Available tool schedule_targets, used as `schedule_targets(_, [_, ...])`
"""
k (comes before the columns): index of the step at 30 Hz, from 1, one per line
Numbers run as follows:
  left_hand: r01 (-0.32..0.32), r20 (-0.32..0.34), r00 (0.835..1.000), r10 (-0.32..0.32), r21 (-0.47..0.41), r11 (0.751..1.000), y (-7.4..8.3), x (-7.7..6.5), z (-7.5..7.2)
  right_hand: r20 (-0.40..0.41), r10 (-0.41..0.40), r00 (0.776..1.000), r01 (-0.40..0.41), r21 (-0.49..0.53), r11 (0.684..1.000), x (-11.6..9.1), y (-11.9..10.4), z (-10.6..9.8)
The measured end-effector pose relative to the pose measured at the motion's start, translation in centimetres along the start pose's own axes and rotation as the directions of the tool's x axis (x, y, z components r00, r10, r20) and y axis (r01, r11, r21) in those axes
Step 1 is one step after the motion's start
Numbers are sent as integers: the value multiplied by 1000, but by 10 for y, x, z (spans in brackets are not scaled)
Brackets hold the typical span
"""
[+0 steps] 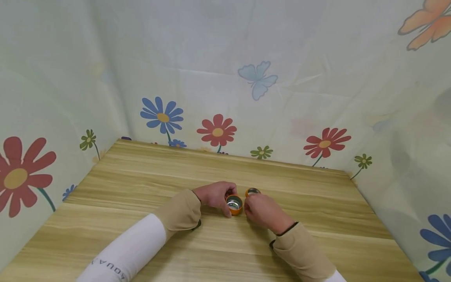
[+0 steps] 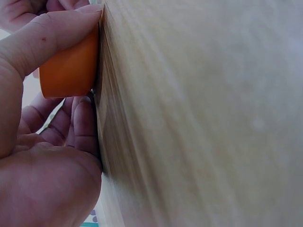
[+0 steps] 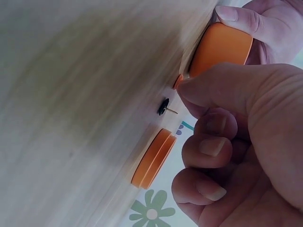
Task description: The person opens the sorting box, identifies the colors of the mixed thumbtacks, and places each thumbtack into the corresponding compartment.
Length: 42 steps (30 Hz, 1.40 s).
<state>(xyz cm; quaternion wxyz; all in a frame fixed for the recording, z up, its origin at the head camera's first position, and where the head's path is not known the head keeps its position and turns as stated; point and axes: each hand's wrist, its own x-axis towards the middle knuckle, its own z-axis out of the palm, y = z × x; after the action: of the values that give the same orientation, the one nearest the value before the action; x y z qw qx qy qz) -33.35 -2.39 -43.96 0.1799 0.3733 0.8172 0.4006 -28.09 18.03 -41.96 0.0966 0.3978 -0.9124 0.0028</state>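
The left hand point(image 1: 215, 196) had its grip clamped round the orange tin point(image 2: 71, 75) on the tabletop point(image 1: 197, 250); whether the right hand point(image 1: 265, 211) pinched the small orange piece point(image 3: 177, 81) was impossible to tell. Near it, 1 black tack point(image 3: 163, 107) lay point up and could prick the right hand if lowered carelessly.

the orange piece point(image 3: 178, 81) at the right hand point(image 3: 265, 123) is too small to identify.
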Motion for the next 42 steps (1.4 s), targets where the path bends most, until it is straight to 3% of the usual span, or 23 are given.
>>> schedule_targets(16, [13, 6, 1000, -13, -24, 1000, 0, 0, 1, -3, -6, 1000, 6, 39, 999, 0, 0, 2])
schedule_targets(31, [0, 3, 1000, 0, -10, 1000, -2, 0, 0, 29, 56, 998, -58, 44, 997, -2, -3, 0])
schedule_targets(42, [8, -1, 1000, -8, 1, 1000, -1, 1, 0, 60, 69, 996, -76, 135, 988, -2, 2, 0])
